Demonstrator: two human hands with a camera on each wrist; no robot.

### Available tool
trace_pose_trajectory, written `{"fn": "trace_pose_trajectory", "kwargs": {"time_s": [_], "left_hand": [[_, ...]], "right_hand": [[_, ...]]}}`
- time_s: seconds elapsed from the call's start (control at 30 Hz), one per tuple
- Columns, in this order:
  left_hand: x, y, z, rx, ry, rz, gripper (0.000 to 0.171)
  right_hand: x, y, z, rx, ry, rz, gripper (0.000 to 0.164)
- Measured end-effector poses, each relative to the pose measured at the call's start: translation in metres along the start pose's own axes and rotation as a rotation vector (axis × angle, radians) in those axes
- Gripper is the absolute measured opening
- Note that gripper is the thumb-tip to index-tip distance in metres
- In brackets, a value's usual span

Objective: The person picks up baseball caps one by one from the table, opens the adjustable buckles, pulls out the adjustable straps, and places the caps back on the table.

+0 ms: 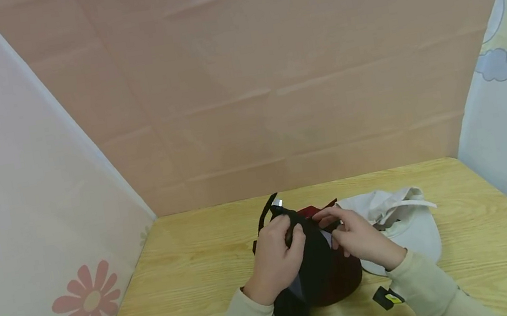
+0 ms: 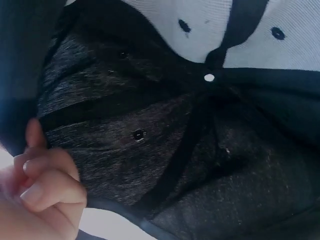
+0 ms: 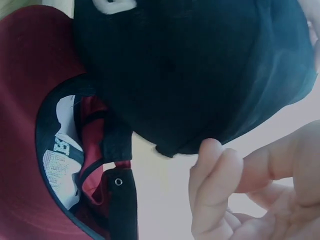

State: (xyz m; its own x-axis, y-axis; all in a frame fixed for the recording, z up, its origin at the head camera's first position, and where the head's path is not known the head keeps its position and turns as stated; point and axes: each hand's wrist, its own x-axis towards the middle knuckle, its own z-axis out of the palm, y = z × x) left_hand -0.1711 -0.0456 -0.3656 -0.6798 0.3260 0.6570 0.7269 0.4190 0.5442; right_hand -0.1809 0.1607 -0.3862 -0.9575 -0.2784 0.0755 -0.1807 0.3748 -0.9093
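Note:
My left hand (image 1: 275, 253) grips a black baseball cap (image 1: 317, 263) by its edge, thumb on the near side. In the left wrist view the cap's inside (image 2: 110, 165) faces the camera, with dark seam tape, eyelets and a pale mesh lining (image 2: 200, 30). My right hand (image 1: 360, 235) has its fingers loosely bent beside the crown. In the right wrist view, its fingertips are right at the rounded edge of the black crown (image 3: 190, 70). A dark red cap (image 1: 348, 280) lies behind and right of the black one, its strap and inner band showing in the right wrist view.
A white cap (image 1: 418, 242) lies on the wood-grain table (image 1: 192, 276), right of the red one. A small black and yellow device (image 1: 387, 297) sits by my right sleeve. A tan sheet (image 1: 271, 79) stands behind, with pale printed side panels (image 1: 17, 188).

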Motion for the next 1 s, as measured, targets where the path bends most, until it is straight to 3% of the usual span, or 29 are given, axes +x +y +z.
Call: {"fn": "trace_pose_trajectory", "kwargs": {"time_s": [0.17, 0.37, 0.53, 0.73, 0.87, 1.0], "left_hand": [[0.0, -0.002, -0.004, -0.043, 0.053, 0.057, 0.039], [0.0, -0.002, -0.008, -0.077, 0.064, 0.116, 0.037], [0.0, -0.002, -0.012, -0.11, 0.057, 0.177, 0.034], [0.001, -0.004, -0.013, -0.154, 0.095, 0.275, 0.032], [0.002, -0.005, -0.013, -0.202, 0.121, 0.284, 0.03], [0.004, -0.01, -0.015, -0.227, 0.162, 0.256, 0.03]], "right_hand": [[-0.001, 0.003, 0.0, -0.007, -0.053, -0.01, 0.053], [0.001, 0.003, 0.001, -0.03, -0.066, 0.004, 0.061], [0.003, 0.003, 0.003, -0.033, -0.045, 0.046, 0.052], [0.006, 0.005, 0.002, 0.037, -0.003, 0.052, 0.037], [0.004, 0.004, -0.004, 0.114, 0.007, 0.042, 0.027], [0.003, 0.002, -0.01, 0.183, 0.009, 0.028, 0.029]]}}
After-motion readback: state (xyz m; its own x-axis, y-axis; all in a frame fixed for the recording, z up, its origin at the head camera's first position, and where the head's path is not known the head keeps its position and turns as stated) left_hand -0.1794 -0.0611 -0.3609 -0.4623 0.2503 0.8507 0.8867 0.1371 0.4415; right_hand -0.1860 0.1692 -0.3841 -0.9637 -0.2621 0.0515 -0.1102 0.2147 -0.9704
